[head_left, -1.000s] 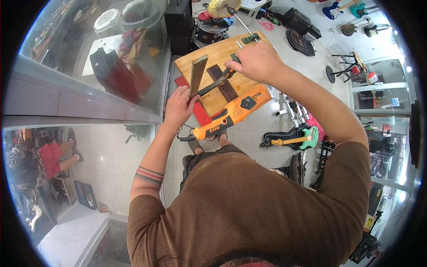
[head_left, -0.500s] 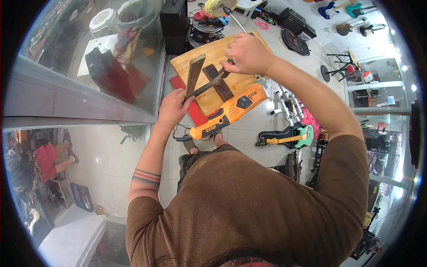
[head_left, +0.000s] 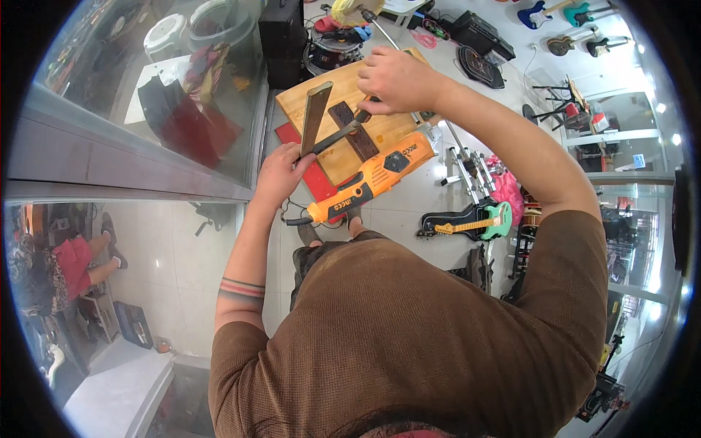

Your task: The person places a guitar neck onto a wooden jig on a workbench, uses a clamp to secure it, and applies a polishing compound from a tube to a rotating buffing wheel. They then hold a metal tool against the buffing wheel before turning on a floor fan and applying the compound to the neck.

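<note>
My right hand is closed around the dark handle of a long, flat, file-like tool. The tool slants across a light wooden board. At its other end, the fingers of my left hand are closed, the thumb pressing on the blade. A flat brown strip with a pale edge rises beside my left fingers; whether they grip it too, I cannot tell. Under the blade lies a dark brown wooden piece with small holes. An orange power tool lies along the board's near edge.
A red panel shows below the board's left side. Past the far edge are a yellow buffing wheel and a drum. A green guitar lies in a case at right. Glass partitions stand at left.
My right hand has shifted slightly left and away from me, bringing the tool's handle closer to the holed wooden piece. My left hand stays at the blade's end. The view has moved slightly.
</note>
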The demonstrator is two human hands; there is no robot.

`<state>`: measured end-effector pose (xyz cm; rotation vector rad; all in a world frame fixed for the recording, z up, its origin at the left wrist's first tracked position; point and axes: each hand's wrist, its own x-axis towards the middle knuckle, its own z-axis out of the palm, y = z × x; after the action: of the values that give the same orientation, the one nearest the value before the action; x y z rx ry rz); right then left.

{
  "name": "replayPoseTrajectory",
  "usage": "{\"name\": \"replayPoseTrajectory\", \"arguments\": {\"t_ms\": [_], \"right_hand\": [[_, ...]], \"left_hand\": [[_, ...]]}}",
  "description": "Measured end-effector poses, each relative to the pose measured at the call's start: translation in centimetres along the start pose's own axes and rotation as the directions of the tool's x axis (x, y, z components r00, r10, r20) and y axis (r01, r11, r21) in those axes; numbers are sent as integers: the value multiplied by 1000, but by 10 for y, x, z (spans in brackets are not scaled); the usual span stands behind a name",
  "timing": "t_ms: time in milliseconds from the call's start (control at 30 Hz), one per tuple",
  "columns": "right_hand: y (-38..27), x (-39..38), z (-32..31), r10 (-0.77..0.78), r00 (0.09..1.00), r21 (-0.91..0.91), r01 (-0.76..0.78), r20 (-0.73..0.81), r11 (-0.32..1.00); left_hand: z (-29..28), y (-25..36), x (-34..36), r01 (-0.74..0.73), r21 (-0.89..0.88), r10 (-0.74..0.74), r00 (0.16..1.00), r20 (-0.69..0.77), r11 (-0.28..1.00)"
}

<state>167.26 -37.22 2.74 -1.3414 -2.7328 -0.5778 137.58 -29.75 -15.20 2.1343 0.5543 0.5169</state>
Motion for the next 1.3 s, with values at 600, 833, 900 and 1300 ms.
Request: {"name": "replayPoseTrajectory", "arguments": {"t_ms": [600, 833, 900, 1300], "right_hand": [[-90, -28, -57, 779, 623, 169, -777, 68, 606], [-194, -106, -94, 483, 401, 600, -702, 778, -384], [-228, -139, -58, 245, 422, 477, -632, 873, -611], [-430, -103, 221, 283, 778, 814, -580, 561, -20]], "left_hand": [[-13, -51, -46, 152, -411, -223, 966, -130, 899], [93, -160, -183, 446, -312, -461, 887, 29, 839], [126, -131, -180, 406, -54, -400, 911, 97, 912], [126, 72, -207, 560, -724, -793, 608, 29, 402]]}}
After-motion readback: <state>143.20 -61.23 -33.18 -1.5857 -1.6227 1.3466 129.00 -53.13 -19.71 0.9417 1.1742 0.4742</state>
